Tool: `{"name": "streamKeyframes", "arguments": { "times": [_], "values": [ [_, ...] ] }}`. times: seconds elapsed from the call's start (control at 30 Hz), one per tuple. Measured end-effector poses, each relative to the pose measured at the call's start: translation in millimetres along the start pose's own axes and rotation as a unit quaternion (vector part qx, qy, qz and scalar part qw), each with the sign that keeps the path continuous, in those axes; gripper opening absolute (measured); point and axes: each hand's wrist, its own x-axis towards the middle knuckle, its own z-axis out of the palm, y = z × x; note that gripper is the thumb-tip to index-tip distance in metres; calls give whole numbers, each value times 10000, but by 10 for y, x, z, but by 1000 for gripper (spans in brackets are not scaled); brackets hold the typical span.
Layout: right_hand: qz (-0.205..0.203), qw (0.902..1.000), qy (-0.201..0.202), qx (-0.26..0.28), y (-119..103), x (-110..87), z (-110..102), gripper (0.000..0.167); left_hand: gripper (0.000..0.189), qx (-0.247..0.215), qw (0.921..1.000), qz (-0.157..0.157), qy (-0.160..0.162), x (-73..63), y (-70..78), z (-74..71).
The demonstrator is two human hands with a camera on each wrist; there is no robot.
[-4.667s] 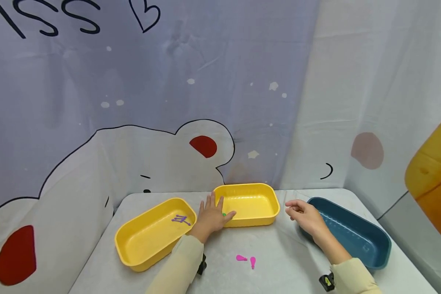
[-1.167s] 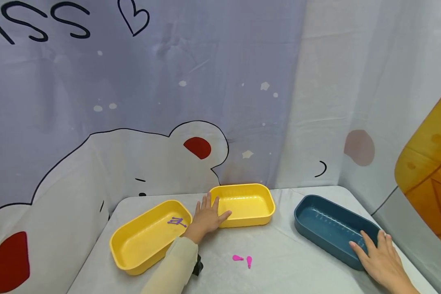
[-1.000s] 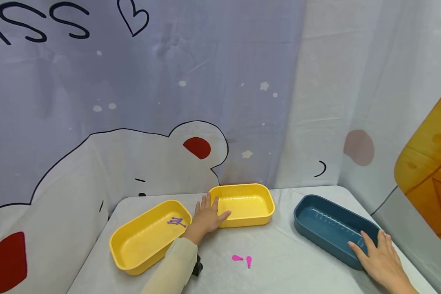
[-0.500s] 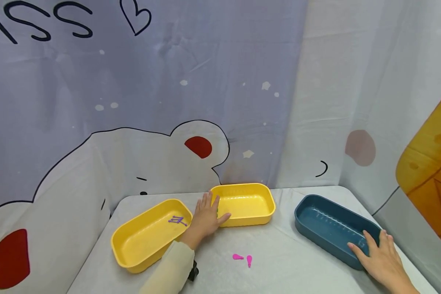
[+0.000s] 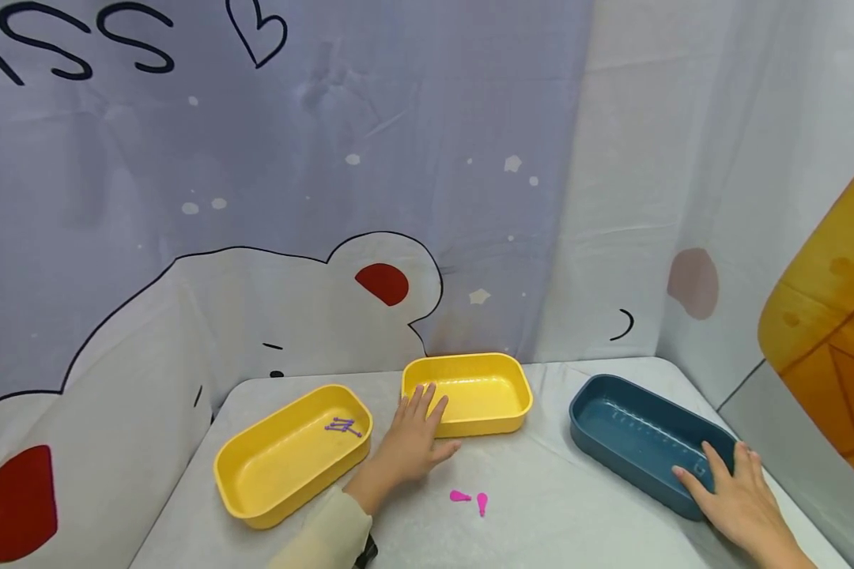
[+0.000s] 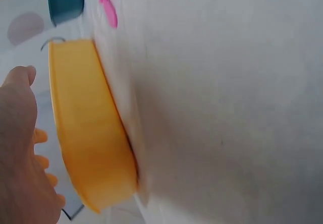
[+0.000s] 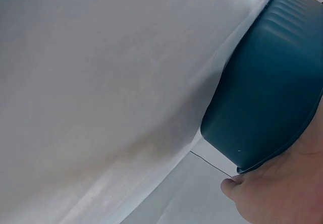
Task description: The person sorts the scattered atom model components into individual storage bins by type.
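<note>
In the head view, my left hand [image 5: 407, 446] is at the front left of the middle yellow tray [image 5: 470, 429], its fingers fairly straight and spread over the near rim. The left wrist view shows this hand beside the yellow tray wall [image 6: 91, 128]; I cannot tell whether it touches. My right hand [image 5: 743, 506] rests over the near end of the dark blue tray [image 5: 633, 435], fingers spread, nothing pinched. Two small pink bulb-shaped pieces [image 5: 460, 496] lie on the white cloth between the hands. What lies in the middle tray under my left fingers is hidden.
Another yellow tray [image 5: 256, 466] stands at the left, with several small purple knobbed sticks [image 5: 341, 426] at its right end. White cloth [image 5: 534, 506] covers the table. A printed curtain [image 5: 292, 174] hangs behind it.
My left hand has drawn back toward me from the middle tray's left end, where a bit of green showed. My right hand came from beyond the blue tray's left side to its near end.
</note>
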Motion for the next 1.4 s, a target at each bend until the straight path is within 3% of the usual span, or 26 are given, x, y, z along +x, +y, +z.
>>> {"name": "streamKeyframes", "arguments": {
  "times": [0.23,0.5,0.8,1.1,1.4],
  "values": [
    [-66,10000,29,-42,-7,-6,-2,103,80,189,9978,626,87,-129,98,13],
    [-23,10000,-9,79,21,8,0,104,79,-74,9952,950,-239,-240,139,-12],
    [30,9998,-161,124,49,30,-5,105,68,-381,9875,1526,-85,-327,108,53],
    [16,9999,-75,140,19,14,-2,103,62,-493,9850,1643,-196,-414,80,144],
    [36,9998,-61,209,1,-6,-11,102,53,-1078,9827,1335,-694,-445,73,145]
  ]
}}
